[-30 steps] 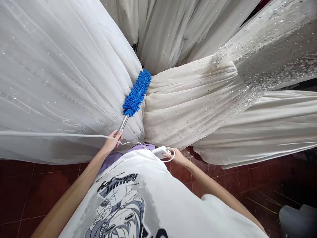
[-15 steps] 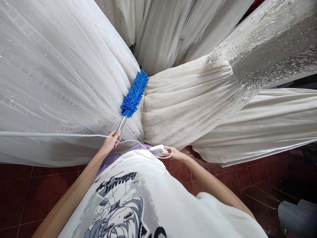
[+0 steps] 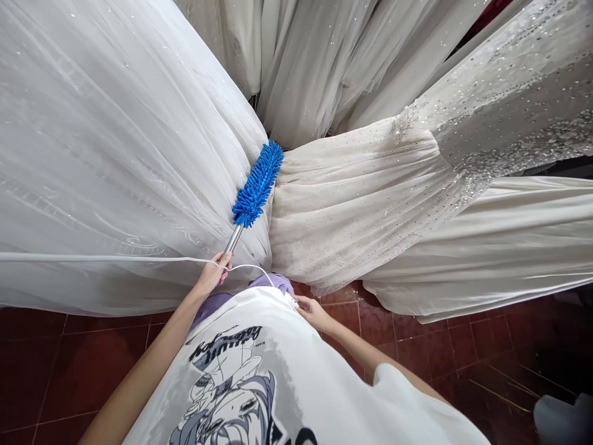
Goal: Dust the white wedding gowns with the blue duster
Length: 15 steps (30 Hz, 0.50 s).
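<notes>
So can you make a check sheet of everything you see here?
Surface: red tile floor.
Job's things: blue duster lying between two white gowns.
Clutter: grey thing at the bottom right corner.
Hands: left hand grips the duster's metal handle; right hand at the shirt hem, its hold hidden.
Cables: white cable runs from the left edge past the left hand.
Surroundings: more sequinned gowns all around.

Bright, even daylight whitens the gowns (image 3: 115, 154), nearly blowing out the left folds; sequins glint at upper right. The floor (image 3: 440, 346) lies dim. Wide-angle lens bends the edges; focus sharp throughout
</notes>
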Motion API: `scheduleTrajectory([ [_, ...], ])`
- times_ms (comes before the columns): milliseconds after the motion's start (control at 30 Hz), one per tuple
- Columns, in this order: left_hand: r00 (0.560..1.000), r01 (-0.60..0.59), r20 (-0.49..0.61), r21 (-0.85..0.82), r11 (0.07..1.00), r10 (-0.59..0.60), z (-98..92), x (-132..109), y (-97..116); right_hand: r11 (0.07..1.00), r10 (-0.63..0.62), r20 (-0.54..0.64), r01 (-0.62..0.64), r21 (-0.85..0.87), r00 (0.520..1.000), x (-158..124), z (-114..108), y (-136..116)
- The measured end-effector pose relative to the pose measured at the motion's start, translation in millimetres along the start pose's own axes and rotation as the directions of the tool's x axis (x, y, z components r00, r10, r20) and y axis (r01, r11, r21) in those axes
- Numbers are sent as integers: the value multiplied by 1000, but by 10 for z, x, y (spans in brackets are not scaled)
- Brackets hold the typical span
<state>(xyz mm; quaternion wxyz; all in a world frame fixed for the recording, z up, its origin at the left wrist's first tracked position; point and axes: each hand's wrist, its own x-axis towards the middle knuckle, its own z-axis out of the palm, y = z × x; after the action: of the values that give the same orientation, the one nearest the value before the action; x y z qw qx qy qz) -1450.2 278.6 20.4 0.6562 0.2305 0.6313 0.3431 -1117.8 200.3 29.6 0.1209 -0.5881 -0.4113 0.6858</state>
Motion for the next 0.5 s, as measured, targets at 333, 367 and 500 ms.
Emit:
scheduleTrajectory([
  [333, 997, -65, -40, 123, 990, 70, 10, -109, 98, 985, 173, -400, -154, 81, 900, -27, -81, 183],
  [367, 994, -85, -56, 164, 983, 95, -12, -139, 139, 994, 109, -438, -91, 60, 892, 28, -108, -6],
  [500, 957, -224, -117, 284, 932, 265, 52, -217, 455, 966, -209, -316, 246, 83, 926, 579, 100, -1196],
])
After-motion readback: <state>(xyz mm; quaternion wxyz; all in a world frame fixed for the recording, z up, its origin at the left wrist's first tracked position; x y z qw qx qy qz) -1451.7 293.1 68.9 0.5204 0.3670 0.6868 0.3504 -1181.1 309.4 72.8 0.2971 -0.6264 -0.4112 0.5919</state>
